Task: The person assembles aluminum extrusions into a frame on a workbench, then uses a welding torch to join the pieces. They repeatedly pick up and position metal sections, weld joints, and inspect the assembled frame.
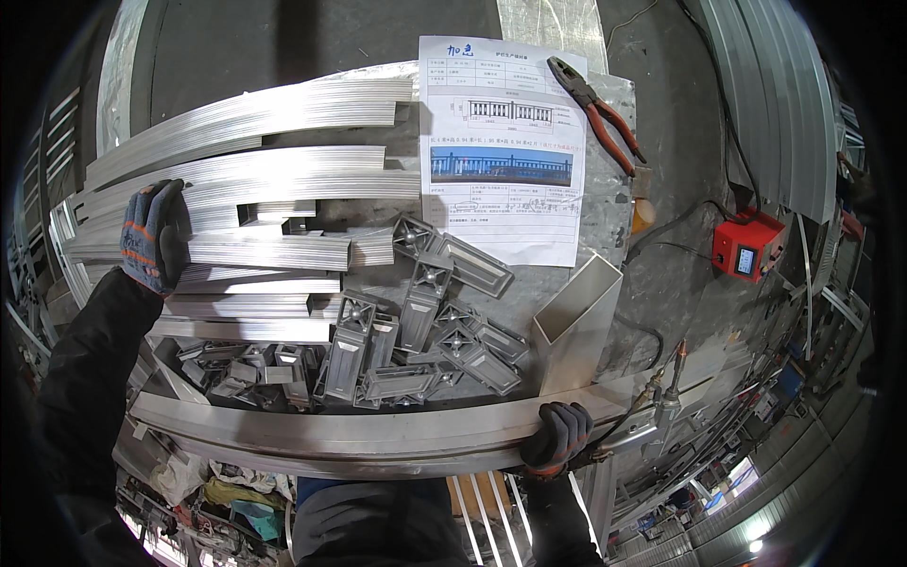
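Observation:
My left hand, in a grey glove with orange stripes, is closed around one of the silver aluminium profiles stacked at the left. Its palm and the part it grips are mostly hidden. At the near edge of the table, my right hand, gloved alike, has its fingers curled over a long aluminium rail. This rail runs crosswise in front of my body. Between the hands lies a loose heap of grey cast metal fittings. An open-ended rectangular tube stands just beyond my right hand.
Pliers with red handles lie partly on a printed sheet at the far side. To the right are a red box with a small display, black cables and a copper-tipped torch. Long metal panels stretch along the far right.

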`<state>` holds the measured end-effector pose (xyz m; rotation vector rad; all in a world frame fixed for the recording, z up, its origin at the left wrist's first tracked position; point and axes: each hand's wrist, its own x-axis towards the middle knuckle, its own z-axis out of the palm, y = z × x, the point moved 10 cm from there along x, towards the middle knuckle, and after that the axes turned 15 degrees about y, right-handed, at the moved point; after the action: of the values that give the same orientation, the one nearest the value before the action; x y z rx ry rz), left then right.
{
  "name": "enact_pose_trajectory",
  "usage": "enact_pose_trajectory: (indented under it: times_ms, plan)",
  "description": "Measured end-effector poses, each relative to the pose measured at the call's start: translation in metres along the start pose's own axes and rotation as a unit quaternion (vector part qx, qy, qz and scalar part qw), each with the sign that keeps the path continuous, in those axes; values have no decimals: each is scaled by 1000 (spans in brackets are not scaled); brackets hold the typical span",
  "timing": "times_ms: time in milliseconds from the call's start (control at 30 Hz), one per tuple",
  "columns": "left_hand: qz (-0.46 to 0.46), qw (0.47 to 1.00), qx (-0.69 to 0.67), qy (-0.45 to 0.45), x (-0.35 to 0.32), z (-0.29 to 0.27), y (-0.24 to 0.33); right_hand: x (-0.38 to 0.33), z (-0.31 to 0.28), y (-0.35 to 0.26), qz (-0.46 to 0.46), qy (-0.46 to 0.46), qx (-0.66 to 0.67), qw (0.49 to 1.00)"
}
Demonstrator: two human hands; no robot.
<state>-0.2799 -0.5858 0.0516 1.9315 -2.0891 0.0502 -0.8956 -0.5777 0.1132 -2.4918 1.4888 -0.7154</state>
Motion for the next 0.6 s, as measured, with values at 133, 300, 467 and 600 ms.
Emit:
enact_pose_trajectory:
  times_ms: [133, 300, 467, 600]
  plan:
    - [-5, 1000, -4, -7, 0, 1, -1, -2, 1, 1, 0, -5, 10, 1000]
    - [2, 1000, -1, -3, 1, 0, 1, -3, 1, 2, 5, -7, 5, 1000]
    - [-1, 1000, -6, -7, 0, 0, 0, -2, 1, 2, 4, -7, 5, 1000]
    - [3, 1000, -1, -5, 0, 0, 0, -2, 1, 1, 1, -3, 4, 1000]
